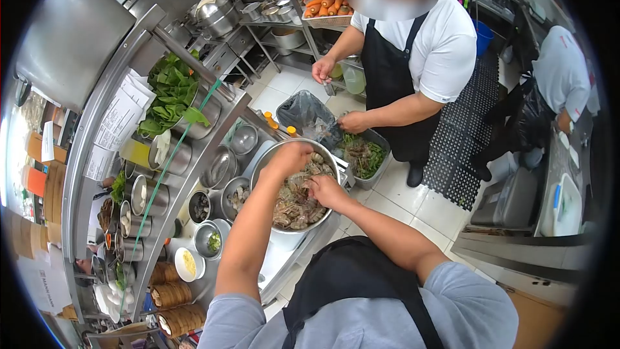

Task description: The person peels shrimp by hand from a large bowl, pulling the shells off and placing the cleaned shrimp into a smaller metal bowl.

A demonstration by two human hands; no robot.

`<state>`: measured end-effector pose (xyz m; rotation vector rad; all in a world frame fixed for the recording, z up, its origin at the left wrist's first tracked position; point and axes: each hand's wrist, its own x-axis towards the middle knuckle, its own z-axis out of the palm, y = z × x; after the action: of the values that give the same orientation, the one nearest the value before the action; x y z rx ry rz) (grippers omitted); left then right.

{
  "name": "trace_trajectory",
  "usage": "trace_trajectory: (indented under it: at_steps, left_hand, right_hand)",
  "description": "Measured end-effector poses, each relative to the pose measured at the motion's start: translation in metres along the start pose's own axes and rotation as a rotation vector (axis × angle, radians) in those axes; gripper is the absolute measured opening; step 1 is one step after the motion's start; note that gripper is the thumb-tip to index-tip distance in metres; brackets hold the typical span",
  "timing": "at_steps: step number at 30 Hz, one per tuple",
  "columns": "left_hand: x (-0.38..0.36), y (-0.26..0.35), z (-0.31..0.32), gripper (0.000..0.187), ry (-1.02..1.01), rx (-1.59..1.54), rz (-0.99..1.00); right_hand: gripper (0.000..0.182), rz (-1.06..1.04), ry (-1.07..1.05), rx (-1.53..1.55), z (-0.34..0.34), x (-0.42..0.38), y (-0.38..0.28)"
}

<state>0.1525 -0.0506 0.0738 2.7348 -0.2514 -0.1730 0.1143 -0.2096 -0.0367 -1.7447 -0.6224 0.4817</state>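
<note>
Raw shrimp (294, 210) fill a large round metal bowl (337, 169) on the counter in front of me. Over the bowl's upper left part is my left hand (292, 158), its fingers curled downward; what they hold, if anything, is hidden. My right hand (325, 190) is at the bowl's right side, fingers bent together at the shrimp, and I cannot make out what is between them. A smaller metal bowl (236, 198) with grey pieces stands just left of the large one.
A co-worker in a black apron (395, 58) stands across, hands over a lined bin (303, 106) and a bin of greens (365, 158). Another person (562, 71) is at the right counter. Leafy greens (171, 90) and metal containers line the left shelf.
</note>
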Motion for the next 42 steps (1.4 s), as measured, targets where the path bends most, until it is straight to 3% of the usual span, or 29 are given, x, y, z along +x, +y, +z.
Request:
trace_trajectory:
  at_steps: [4,7,8,10,11,12,15,16,18,23,25,26,28,29,31,32,34,36,39,41,42]
  left_hand:
    - [-0.061,0.003,0.010,0.022,-0.093,-0.117,0.009]
    - [-0.092,-0.006,0.025,0.014,0.301,-0.101,-0.033]
    - [-0.101,-0.011,0.031,0.014,0.316,-0.102,-0.047]
    - [-0.115,-0.016,0.037,0.012,0.454,-0.256,-0.259]
    - [-0.123,-0.020,0.039,0.012,0.382,-0.370,-0.385]
    - [-0.130,-0.027,0.044,0.012,0.396,-0.377,-0.398]
    - [-0.147,-0.045,0.053,0.017,0.305,-0.873,-0.500]
    - [-0.153,-0.049,0.052,0.017,0.317,-0.878,-0.507]
    - [-0.164,-0.060,0.051,0.014,0.100,-1.291,-0.581]
    - [-0.171,-0.080,0.054,0.016,-0.103,-1.614,-0.406]
    - [-0.153,-0.079,0.046,0.021,0.246,-1.255,-0.538]
    - [-0.147,-0.076,0.044,0.021,0.239,-1.259,-0.538]
    - [-0.134,-0.065,0.036,0.021,0.295,-0.560,-0.373]
    - [-0.128,-0.058,0.032,0.021,0.295,-0.558,-0.368]
    - [-0.118,-0.043,0.033,0.023,-0.015,-0.758,-0.436]
    - [-0.115,-0.038,0.039,0.023,-0.022,-0.759,-0.434]
    - [-0.111,-0.034,0.053,0.026,0.092,-0.333,-0.571]
    - [-0.107,-0.053,0.071,0.031,0.114,-0.265,-0.597]
    - [-0.109,-0.064,0.080,0.033,0.076,-0.148,-0.644]
    - [-0.106,-0.039,0.061,0.030,-0.096,0.091,-0.665]
    - [-0.106,-0.040,0.064,0.030,-0.085,0.088,-0.688]
  right_hand:
    - [0.026,-0.095,0.058,-0.090,0.000,0.001,-0.014]
    - [0.022,-0.082,0.026,-0.241,0.011,0.008,-0.023]
    - [0.022,-0.092,0.009,-0.247,0.018,0.008,-0.024]
    - [0.020,-0.178,0.192,-0.301,0.029,0.004,-0.034]
    - [0.017,-0.232,0.148,-0.259,0.028,0.003,-0.037]
    - [0.017,-0.240,0.129,-0.265,0.031,0.004,-0.034]
    - [0.017,-0.444,0.001,-0.354,0.038,0.013,-0.026]
    - [0.017,-0.450,-0.013,-0.356,0.039,0.014,-0.027]
    - [0.016,-0.505,-0.147,-0.306,0.037,0.014,-0.028]
    - [0.021,-0.614,-0.163,-0.162,0.036,0.024,-0.009]
    - [0.024,0.197,-0.377,0.309,0.029,0.022,-0.007]
    - [0.024,0.203,-0.373,0.308,0.029,0.019,-0.006]
    - [0.026,0.211,-0.418,0.536,0.030,0.017,-0.018]
    - [0.024,0.216,-0.421,0.495,0.030,0.014,-0.023]
    - [0.022,0.228,-0.415,0.467,0.037,0.013,-0.024]
    - [0.022,0.239,-0.416,0.437,0.040,0.011,-0.024]
    - [0.022,0.333,-0.407,0.386,0.040,0.012,-0.023]
    - [0.023,0.064,-0.265,-0.302,0.032,0.013,-0.025]
    - [0.019,-0.044,0.094,-0.608,0.010,0.033,-0.027]
    - [0.023,-0.168,0.205,-0.813,0.003,0.067,0.002]
    - [0.024,-0.112,0.141,-0.926,-0.002,0.073,-0.007]
